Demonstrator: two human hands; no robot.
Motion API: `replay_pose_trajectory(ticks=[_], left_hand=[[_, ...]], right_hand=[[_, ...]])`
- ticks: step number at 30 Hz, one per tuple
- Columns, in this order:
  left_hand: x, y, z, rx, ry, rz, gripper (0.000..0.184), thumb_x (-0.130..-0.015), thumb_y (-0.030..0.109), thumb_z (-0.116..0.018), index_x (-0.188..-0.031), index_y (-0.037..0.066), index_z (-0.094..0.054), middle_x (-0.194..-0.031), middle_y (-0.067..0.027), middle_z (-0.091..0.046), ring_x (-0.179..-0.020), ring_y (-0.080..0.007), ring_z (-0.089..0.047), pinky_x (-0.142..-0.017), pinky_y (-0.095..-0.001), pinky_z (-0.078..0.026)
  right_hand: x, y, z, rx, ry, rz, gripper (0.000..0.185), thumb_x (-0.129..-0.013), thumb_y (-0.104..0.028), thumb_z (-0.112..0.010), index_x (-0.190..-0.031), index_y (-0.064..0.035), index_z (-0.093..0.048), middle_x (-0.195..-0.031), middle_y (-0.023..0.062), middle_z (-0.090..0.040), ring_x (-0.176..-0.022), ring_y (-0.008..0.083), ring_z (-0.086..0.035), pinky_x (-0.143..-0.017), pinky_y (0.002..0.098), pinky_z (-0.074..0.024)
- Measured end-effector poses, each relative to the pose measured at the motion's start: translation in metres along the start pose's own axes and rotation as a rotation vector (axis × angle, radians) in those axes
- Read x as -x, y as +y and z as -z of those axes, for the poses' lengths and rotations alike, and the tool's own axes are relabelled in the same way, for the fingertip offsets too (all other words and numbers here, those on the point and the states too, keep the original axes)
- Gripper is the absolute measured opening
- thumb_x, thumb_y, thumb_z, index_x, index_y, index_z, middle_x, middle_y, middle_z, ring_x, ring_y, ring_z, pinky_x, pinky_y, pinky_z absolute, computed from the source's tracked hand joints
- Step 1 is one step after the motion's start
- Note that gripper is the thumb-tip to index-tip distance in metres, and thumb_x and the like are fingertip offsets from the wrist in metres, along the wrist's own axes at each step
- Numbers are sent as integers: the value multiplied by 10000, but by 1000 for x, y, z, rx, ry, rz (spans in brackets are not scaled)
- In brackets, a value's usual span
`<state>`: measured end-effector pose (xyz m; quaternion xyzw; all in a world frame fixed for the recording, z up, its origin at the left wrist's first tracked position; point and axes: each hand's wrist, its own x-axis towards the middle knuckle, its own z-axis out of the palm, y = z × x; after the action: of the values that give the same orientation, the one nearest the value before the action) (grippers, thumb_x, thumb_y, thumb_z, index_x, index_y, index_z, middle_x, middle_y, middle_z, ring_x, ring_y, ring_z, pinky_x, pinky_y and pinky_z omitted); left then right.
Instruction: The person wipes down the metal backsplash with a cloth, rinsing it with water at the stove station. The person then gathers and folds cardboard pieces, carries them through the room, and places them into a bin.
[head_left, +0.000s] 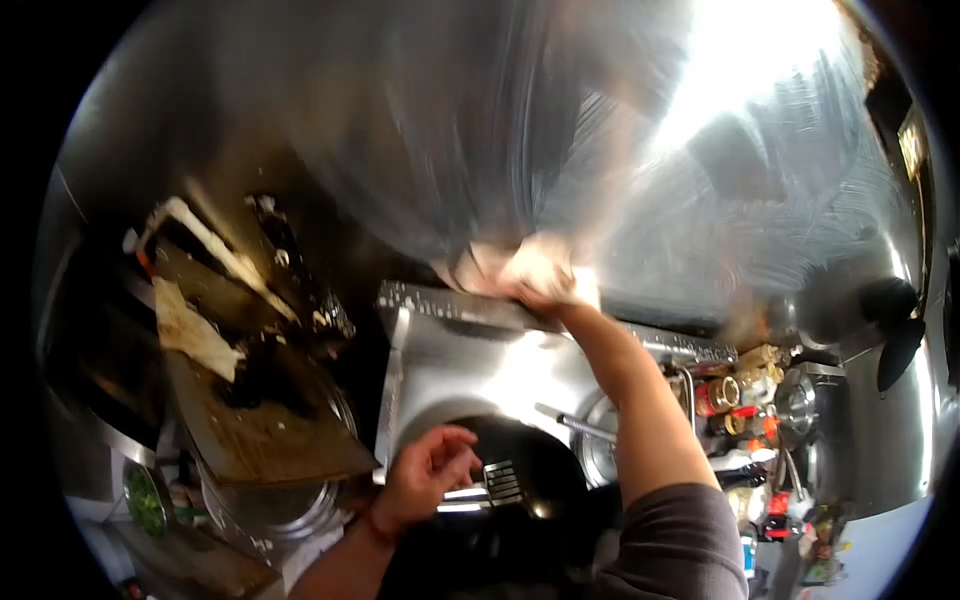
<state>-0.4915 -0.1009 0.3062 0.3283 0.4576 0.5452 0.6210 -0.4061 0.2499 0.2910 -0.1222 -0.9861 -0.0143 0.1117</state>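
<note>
My right hand (pixel 545 292) presses a pale cloth (pixel 540 262) against the shiny metal wall (pixel 620 190), just above the wet rear ledge (pixel 460 303) of a steel counter (pixel 480 365). Wet streaks show on the wall around the cloth. Near the counter's front, my left hand (pixel 430 475) hovers with curled fingers, and nothing can be made out in it. Just right of that hand lies a dark pan (pixel 530 460) with a slotted spatula (pixel 503 482) over it.
Left are a greasy metal sheet (pixel 270 440), a stained pale cloth (pixel 190 330) and a bowl of greens (pixel 147 500). Jars (pixel 718 396) and bottles crowd the right. A round pot (pixel 600 440) stands beside my right forearm. Black ladles (pixel 900 355) hang far right.
</note>
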Motion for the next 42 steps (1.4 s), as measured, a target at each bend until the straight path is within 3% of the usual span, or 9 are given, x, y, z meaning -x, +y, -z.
replay_pose_trajectory(ticks=[3,7,13,14,16,20,25,33,42], left_hand=[[3,1,-4,-43,-5,1,242,-905,66,-530,-1140,19,-505,-901,-88,-613,-720,-104,-580,-652,-227,-480],[-27,-24,-1,-160,115,39,219,-893,64,-549,-1105,19,-518,-855,-100,-624,-671,-114,-584,-601,-231,-487],[-83,-75,16,-210,66,47,162,-888,76,-549,-1037,33,-504,-785,-120,-631,-602,-156,-604,-535,-267,-497],[-88,-74,15,-411,123,55,159,-886,69,-545,-1036,32,-509,-785,-119,-630,-609,-163,-608,-542,-272,-503],[-85,-108,42,-394,256,40,153,-878,46,-531,-1028,16,-519,-791,-114,-628,-623,-168,-612,-566,-285,-516],[-72,-72,12,-317,313,90,152,-877,30,-514,-1025,-7,-515,-802,-119,-629,-630,-161,-610,-563,-275,-507],[-95,-58,-31,-332,246,34,167,-880,41,-516,-1043,7,-515,-813,-115,-626,-627,-148,-606,-565,-258,-500],[-142,4,-75,-615,156,34,146,-841,31,-560,-987,24,-549,-810,-84,-618,-662,-155,-615,-553,-271,-508],[-83,-4,-18,-654,587,-101,232,-856,173,-595,-1071,86,-588,-997,-124,-612,-884,-261,-595,-732,-374,-498]], right_hand=[[45,54,23,-654,-157,-301,296,-776,-314,-635,-1024,-153,-651,-969,14,-658,-858,192,-603,-828,365,-484],[2,108,210,778,613,579,229,-832,-228,-576,-1024,-130,-651,-1221,43,-562,-1149,277,-478,-1044,457,-308],[-56,45,417,404,566,542,458,-895,-249,-501,-1332,-133,-429,-1396,112,-386,-1305,324,-335,-1080,435,-288],[-41,62,424,734,867,526,440,-952,-144,-379,-1379,-53,-328,-1198,117,-514,-982,188,-561,-806,313,-498],[4,134,437,326,783,544,455,-919,-260,-464,-1353,-136,-406,-1411,147,-354,-1324,326,-302,-1097,414,-267],[189,178,403,781,629,-324,450,-895,-205,-419,-1313,-39,-426,-1386,245,-346,-1299,394,-311,-1089,439,-253],[229,261,278,938,1490,-882,555,-869,-266,-414,-1292,92,-390,-1310,292,-411,-1174,414,-439,-1012,442,-346],[256,232,391,431,709,-176,485,-887,-409,-438,-1335,-225,-410,-1157,135,-503,-1146,310,-439,-1036,525,-245],[338,324,331,740,1182,-1236,637,-881,-440,-437,-1409,-131,-261,-1397,138,-266,-1318,323,-203,-1102,471,-164]])
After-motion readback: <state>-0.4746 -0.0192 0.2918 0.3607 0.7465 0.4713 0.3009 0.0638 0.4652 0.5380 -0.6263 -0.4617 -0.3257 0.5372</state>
